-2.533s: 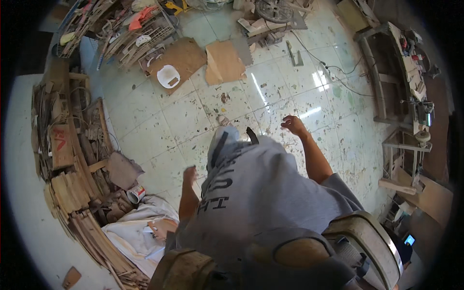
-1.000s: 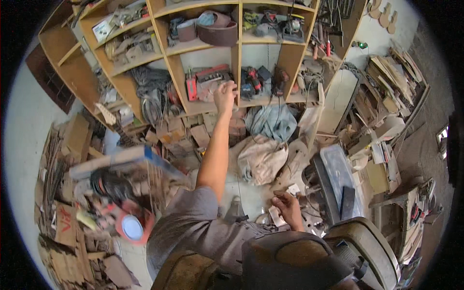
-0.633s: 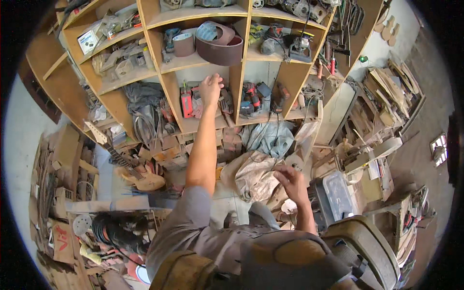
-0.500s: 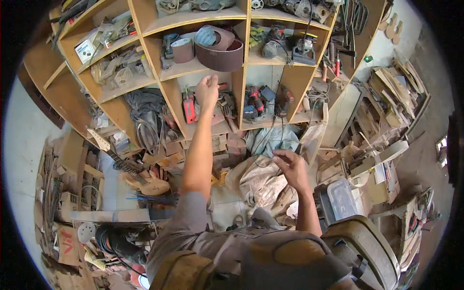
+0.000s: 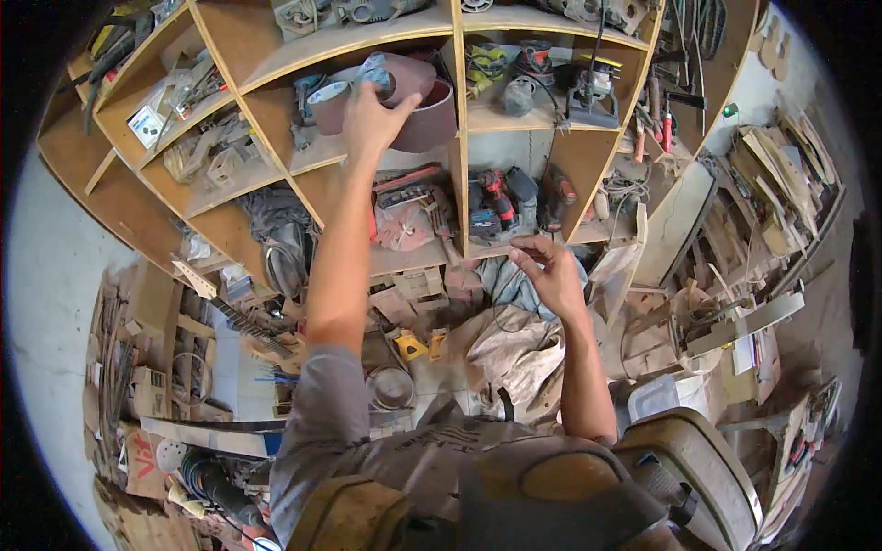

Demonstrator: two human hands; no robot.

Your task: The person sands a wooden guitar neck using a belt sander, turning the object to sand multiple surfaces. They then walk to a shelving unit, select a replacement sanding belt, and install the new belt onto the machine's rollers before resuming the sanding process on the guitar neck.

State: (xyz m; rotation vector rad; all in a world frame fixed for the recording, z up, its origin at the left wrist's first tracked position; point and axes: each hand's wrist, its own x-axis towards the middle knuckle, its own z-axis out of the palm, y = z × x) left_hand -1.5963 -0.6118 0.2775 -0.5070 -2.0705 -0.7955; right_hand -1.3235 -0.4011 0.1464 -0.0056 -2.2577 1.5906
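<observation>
My left hand (image 5: 371, 121) is raised to the middle shelf, thumb spread from the fingers. It is at a loose coil of brown abrasive belt (image 5: 409, 77), which has a blue printed patch. Whether the fingertips touch the coil is hard to see. Around the coil's lower part curves a wider dark brown abrasive belt (image 5: 430, 129). A smaller rolled abrasive belt (image 5: 329, 110) stands to the left, partly behind the hand. My right hand (image 5: 551, 275) hovers in front of the lower shelf, fingers loosely bent and thumb apart, with nothing visible in it.
Red and black cordless drills (image 5: 497, 195) stand in the lower compartment, with power tools (image 5: 535, 69) above. A pale cloth sack (image 5: 519, 354) lies below. An electric guitar neck (image 5: 234, 312) leans at left. Scrap wood (image 5: 776, 184) is stacked at right.
My left hand has risen from below the shelf to the abrasive belts, and its fingers have spread. My right hand has shifted slightly upward. The view has turned a little.
</observation>
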